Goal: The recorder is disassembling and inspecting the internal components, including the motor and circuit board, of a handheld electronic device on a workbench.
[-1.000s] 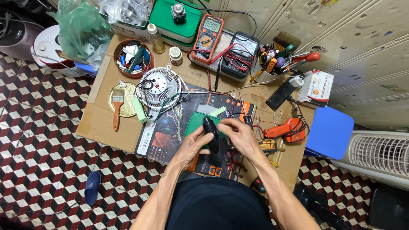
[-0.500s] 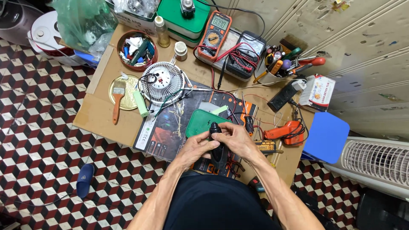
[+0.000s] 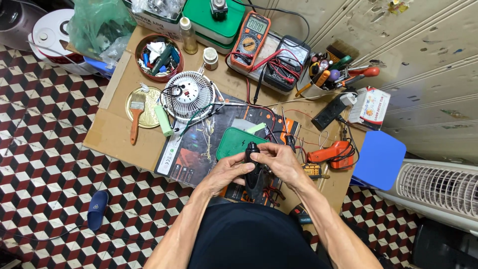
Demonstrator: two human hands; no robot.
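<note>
As before, both hands stay clamped on the black tool [image 3: 254,169]: left hand [image 3: 226,172], right hand [image 3: 279,162], unchanged.

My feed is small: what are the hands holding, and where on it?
Both hands hold one black tool. The left hand grips its middle from the side; the right hand wraps the upper part near its tip.

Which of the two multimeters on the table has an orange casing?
The orange multimeter, the upright one with a lit display beside the green box. The other multimeter, to its right, is black and covered by red and black test leads.
</note>
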